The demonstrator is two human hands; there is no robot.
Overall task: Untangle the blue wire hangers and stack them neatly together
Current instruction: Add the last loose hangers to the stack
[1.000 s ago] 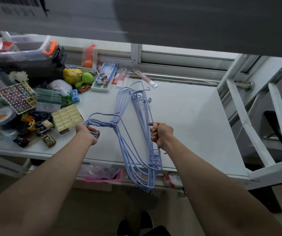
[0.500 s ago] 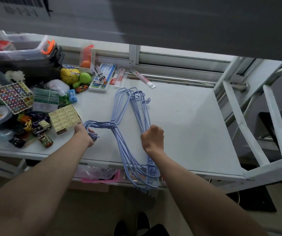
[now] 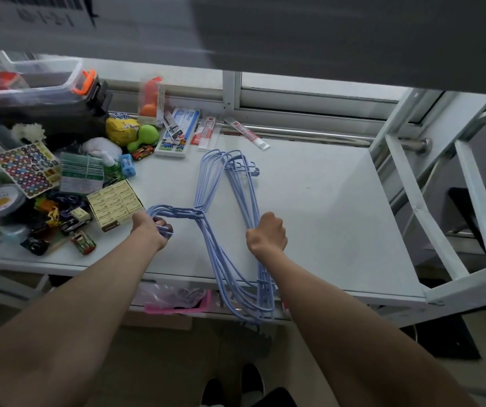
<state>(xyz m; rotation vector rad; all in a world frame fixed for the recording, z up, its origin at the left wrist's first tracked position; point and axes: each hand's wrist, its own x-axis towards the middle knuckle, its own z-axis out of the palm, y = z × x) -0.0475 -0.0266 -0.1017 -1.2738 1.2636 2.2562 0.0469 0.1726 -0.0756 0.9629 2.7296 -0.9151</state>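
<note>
A bundle of several blue wire hangers [image 3: 206, 183] lies lengthwise across the white table [image 3: 324, 207], its near end hanging over the front edge. The hooks bunch together and point left. My left hand [image 3: 150, 230] is closed around the hooks at the left. My right hand [image 3: 266, 232] is a fist around the long straight wires on the right side of the bundle. The far corners of the hangers rest near the back of the table, with a few small wire ends sticking out there.
Clutter fills the table's left: a yellow box [image 3: 115, 204], toy cars [image 3: 81, 242], a sticker sheet [image 3: 27, 168], a green toy [image 3: 144, 136], a clear bin [image 3: 30, 80]. Pen packs [image 3: 177, 133] lie at the back. A white frame [image 3: 429, 218] stands at the right.
My right hand slid left and closed tighter over the straight wires. The bundle shifted slightly toward the back of the table. My left hand stayed on the hooks.
</note>
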